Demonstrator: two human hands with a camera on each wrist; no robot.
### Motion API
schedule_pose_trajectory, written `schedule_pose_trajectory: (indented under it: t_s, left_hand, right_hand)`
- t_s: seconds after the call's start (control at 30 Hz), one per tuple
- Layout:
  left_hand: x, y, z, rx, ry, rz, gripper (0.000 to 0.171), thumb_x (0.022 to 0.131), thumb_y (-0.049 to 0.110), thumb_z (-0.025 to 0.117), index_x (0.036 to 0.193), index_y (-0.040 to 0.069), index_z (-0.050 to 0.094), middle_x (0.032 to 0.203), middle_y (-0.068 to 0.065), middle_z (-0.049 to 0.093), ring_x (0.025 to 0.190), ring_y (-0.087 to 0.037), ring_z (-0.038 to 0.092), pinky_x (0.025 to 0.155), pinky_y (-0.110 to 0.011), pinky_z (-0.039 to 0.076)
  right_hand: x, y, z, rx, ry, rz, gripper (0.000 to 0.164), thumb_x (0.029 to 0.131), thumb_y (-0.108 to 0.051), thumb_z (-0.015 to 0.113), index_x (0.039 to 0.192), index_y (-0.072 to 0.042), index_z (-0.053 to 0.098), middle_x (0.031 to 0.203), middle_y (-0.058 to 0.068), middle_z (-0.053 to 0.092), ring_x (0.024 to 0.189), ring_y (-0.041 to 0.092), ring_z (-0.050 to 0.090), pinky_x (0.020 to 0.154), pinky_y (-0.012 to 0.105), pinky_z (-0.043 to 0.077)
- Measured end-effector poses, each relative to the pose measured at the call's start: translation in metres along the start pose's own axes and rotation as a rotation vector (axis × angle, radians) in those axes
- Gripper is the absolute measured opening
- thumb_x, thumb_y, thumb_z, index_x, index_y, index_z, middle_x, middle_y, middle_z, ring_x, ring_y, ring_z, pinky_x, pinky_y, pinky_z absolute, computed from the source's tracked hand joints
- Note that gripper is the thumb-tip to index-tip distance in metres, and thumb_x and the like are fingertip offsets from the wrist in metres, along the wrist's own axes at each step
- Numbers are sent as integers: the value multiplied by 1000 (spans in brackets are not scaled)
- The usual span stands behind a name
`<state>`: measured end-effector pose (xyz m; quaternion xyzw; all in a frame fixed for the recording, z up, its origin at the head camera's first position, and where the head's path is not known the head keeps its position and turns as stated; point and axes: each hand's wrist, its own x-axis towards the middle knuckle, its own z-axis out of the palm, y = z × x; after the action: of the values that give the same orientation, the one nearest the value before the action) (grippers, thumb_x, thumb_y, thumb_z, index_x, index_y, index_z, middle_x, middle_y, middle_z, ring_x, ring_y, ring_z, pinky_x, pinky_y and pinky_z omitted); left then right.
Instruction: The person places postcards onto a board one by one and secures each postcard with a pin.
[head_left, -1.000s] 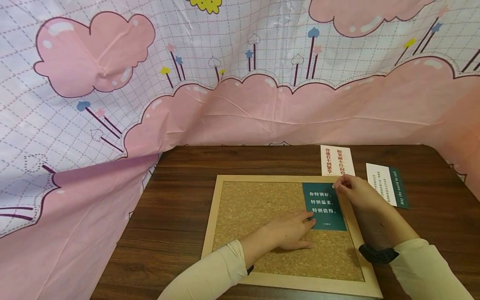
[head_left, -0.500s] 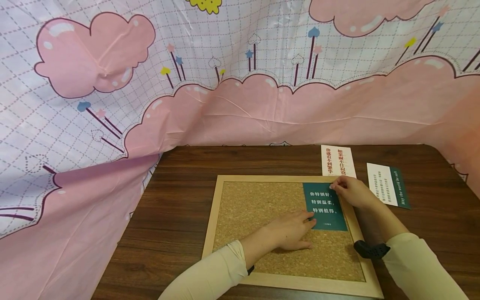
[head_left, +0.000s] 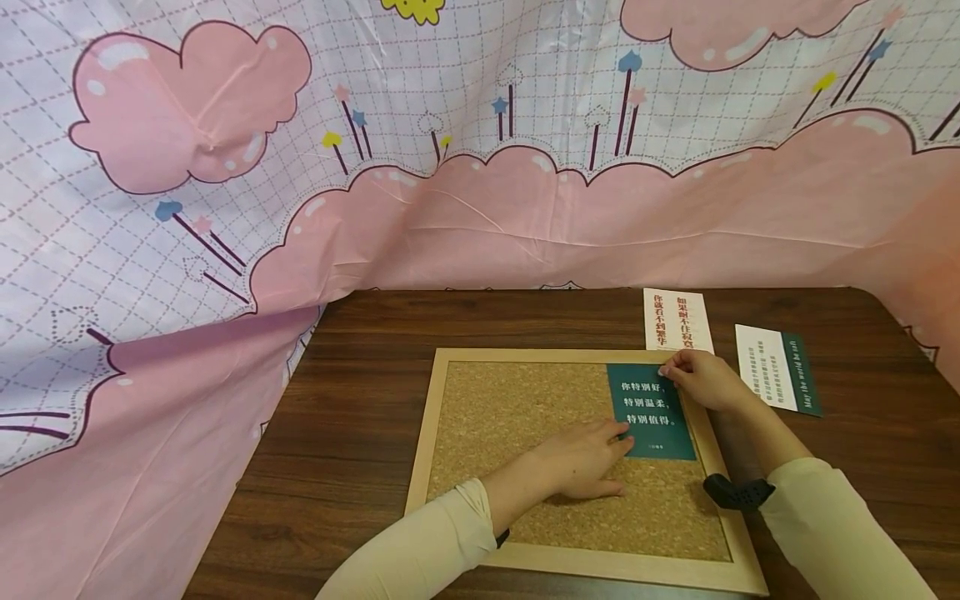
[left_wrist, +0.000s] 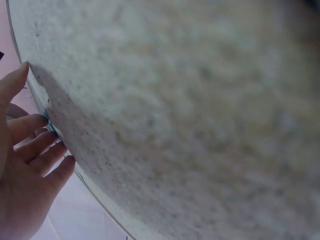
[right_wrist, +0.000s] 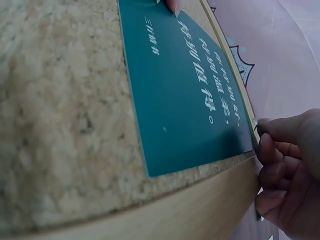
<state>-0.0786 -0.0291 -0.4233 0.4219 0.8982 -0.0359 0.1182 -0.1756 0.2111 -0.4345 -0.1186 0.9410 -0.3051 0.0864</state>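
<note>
A teal card [head_left: 651,433] with white characters lies on the cork board [head_left: 517,400], in its upper right corner. My left hand [head_left: 588,458] rests on the board with spread fingers, its fingertips touching the card's left edge. In the left wrist view the left fingers [left_wrist: 42,155] reach over the cork. My right hand [head_left: 705,379] is at the card's top right corner, where thumb and index finger pinch a small push pin [right_wrist: 256,121], mostly hidden by the fingertips. The other right fingers curl beneath, beside the wooden frame.
Behind the board lies a white card [head_left: 678,321] with red characters, partly at the frame's edge. A white and green card [head_left: 798,375] lies to the right, partly behind my right hand. A patterned pink cloth [head_left: 480,225] hangs behind the dark wooden table [head_left: 315,467].
My right hand has moved slightly left, from the frame's edge onto the card's top right corner. The left hand and the teal card have stayed in place.
</note>
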Motion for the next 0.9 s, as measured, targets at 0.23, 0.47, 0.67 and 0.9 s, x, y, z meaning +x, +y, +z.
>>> schedule_pose_trajectory:
  t_s: [0.23,0.47,0.67,0.9]
  left_hand:
    - [0,0,-1,1,-12,2,69,94,59,47,150,21,36,159,2,29,146,-14,29,118,-26,28]
    - [0,0,-1,16,-8,4,69,94,60,46,150,21,37,159,1,29,146,-15,30,118,-26,28]
    - [0,0,-1,23,-4,5,69,94,60,46,150,21,37,158,1,29,146,-14,30,117,-25,29]
    - [0,0,0,20,-11,-1,69,94,60,45,150,21,36,159,1,29,146,-12,29,117,-23,29]
  right_hand:
    - [2,0,1,-4,-7,9,21,99,-17,53,95,2,61,75,6,61,65,14,50,56,27,40]
    - [3,-2,1,-11,13,37,22,98,-18,54,94,2,62,74,6,60,65,14,50,57,27,39]
    - [4,-1,2,-7,4,62,24,98,-20,55,96,3,61,75,7,60,66,15,51,58,28,40]
    - [7,-1,1,4,-16,83,26,99,-22,55,95,2,64,75,6,60,67,16,51,57,28,39]
